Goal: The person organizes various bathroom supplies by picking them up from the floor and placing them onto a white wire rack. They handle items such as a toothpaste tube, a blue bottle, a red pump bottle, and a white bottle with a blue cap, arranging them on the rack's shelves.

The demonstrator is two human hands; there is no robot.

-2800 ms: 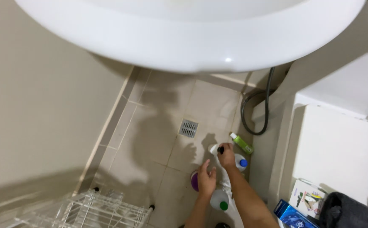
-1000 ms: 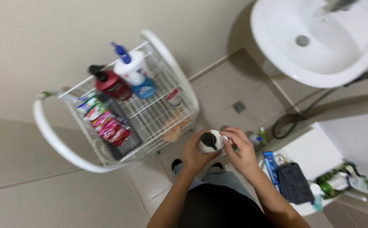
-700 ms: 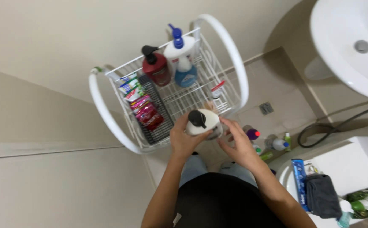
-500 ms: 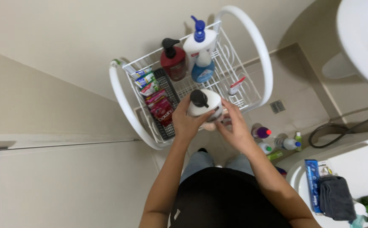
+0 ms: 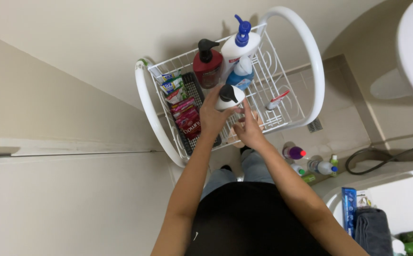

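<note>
White wire rack with round tube frame (image 5: 310,61) against wall, upper shelf half loaded. Back row: white pump bottle, blue top (image 5: 238,45); dark red pump bottle, black top (image 5: 207,66); sachet strips (image 5: 185,116) at left. Left hand (image 5: 211,116) wrapped round small white bottle with black pump cap (image 5: 228,96), held just above shelf. Right hand (image 5: 248,130) beside it, fingers loose, gripping nothing. Looks like placing step. Next move calls for free upright spot beside blue-top bottle.

wire rack (image 5: 289,71) w/ pump bottles (image 5: 208,64), sachets (image 5: 187,118)
</note>
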